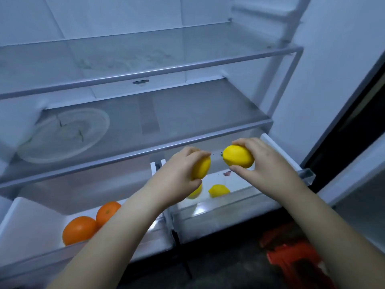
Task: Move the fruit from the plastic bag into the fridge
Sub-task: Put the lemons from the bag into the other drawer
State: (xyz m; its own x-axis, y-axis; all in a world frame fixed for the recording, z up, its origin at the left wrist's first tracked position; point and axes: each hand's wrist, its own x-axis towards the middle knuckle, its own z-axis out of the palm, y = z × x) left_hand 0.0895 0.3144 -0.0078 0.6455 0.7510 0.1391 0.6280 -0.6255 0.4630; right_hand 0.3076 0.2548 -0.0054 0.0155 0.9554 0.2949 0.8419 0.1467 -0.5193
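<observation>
Two lemons up in the air right over the right crisper drawer (225, 207), one per hand. Left hand (177, 174) wrapped around the left lemon (201, 168), fingers over the top and thumb underneath. Right hand (262, 161) pinching the right lemon (238, 156) across its belly, fingers over the top, thumb below, green stem nub pointing left. Two more lemons (219, 190) already down in that drawer, two oranges (79, 230) in the left drawer (31, 226).

Handling-wise: probably light, firm, rigid enough to squeeze without bruising. Peel looks smooth and a bit waxy, so likely slick, and round enough to roll once set down. Best held around the fat middle, not the pointy ends. Worth lowering rather than dropping. No plastic bag in sight, so can't tell how much fruit is left.
</observation>
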